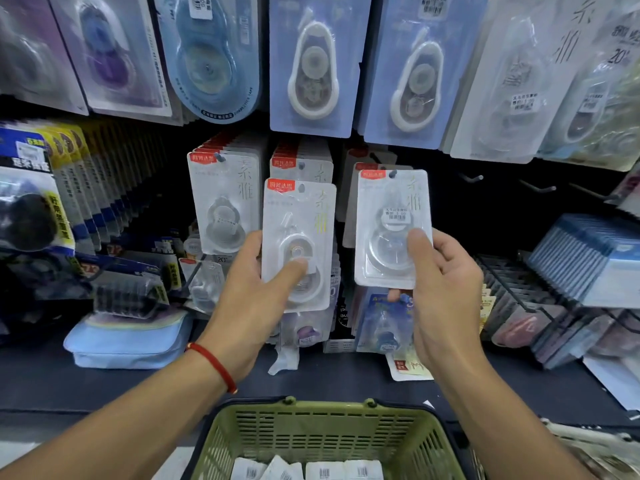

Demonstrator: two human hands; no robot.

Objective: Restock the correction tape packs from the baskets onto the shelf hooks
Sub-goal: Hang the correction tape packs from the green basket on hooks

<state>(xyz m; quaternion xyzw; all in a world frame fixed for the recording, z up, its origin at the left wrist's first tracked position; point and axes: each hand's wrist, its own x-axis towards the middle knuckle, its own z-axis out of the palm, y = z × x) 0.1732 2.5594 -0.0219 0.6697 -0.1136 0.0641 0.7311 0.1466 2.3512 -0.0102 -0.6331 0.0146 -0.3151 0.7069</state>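
Note:
My left hand grips a white correction tape pack by its lower half, thumb on the blister, in front of the middle hook's stack. My right hand pinches a second white pack, whose top hole sits on the tip of a shelf hook. Another full row of the same packs hangs to the left. A green basket stands below my arms, with several packs lying label-up in it.
Larger blue and purple tape packs hang on the row above. Bare hooks stick out to the right. A pale blue pouch lies on the lower shelf at left, boxed goods at right.

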